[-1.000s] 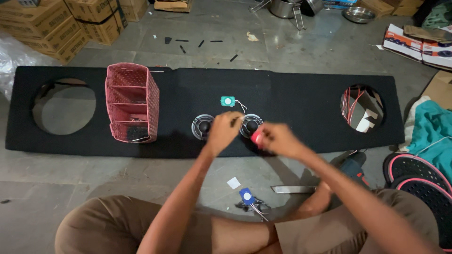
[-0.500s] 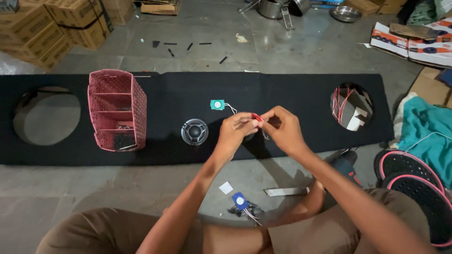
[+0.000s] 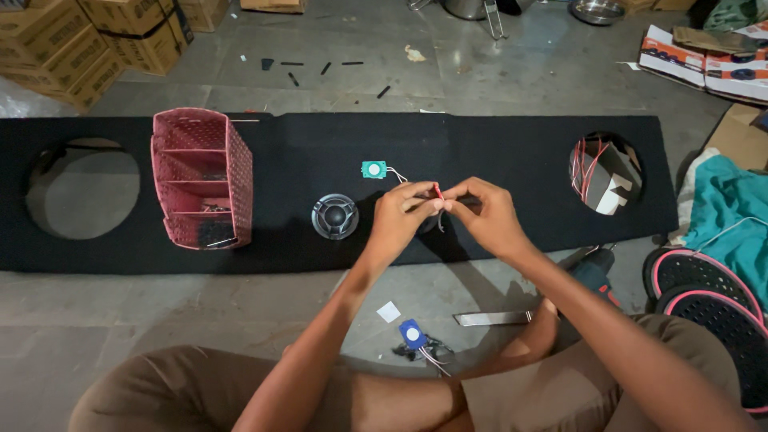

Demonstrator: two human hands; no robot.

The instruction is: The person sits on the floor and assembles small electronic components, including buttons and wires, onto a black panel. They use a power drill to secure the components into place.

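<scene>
Left hand and right hand meet fingertip to fingertip over the black board, both pinched shut on a thin red wire held between them. Wire end sticks up a little above the fingers; a white lead runs from there toward the small green part lying on the board just up-left of the hands. A second round part sits under the hands, mostly hidden. Round grey speaker rests on the board just left of the left hand. Pink basket stands further left, on its side, shelves showing. Board has 2 round holes: left hole shows bare floor, right hole shows red and white wires.

Board lies flat on a grey concrete floor. Near the knees: blue part with wires, white square, metal strip. Cardboard boxes top left, teal cloth and 2 black-pink discs at right.
</scene>
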